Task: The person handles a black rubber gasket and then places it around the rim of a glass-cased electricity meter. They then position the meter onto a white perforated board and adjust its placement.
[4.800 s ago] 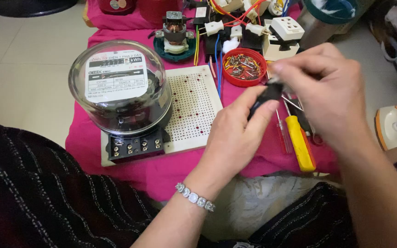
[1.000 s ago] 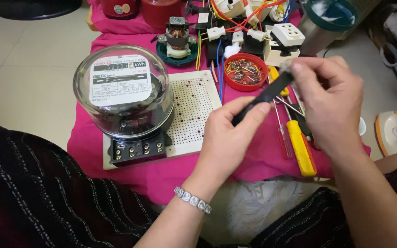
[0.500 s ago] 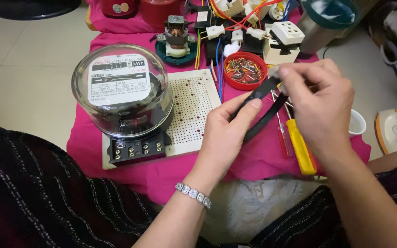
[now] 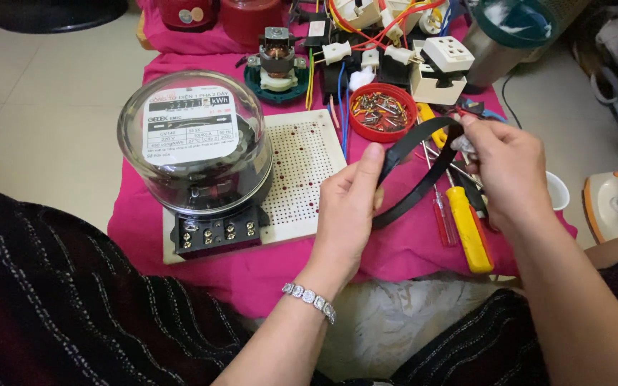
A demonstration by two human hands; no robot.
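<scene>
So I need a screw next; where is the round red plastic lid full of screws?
In the head view the round red lid of screws sits upper centre on the pink cloth, beyond the white perforated board, left of the white socket block.

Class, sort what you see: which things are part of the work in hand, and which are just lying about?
In hand: black strip, left hand, right hand.

Lying about: electricity meter, perforated board, red lid of screws, yellow screwdriver, white socket.

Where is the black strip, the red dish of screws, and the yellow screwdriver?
black strip (image 4: 416,193), head view, middle of the lower band.
red dish of screws (image 4: 383,112), head view, on the screws inside.
yellow screwdriver (image 4: 468,232), head view, on its handle.
</scene>
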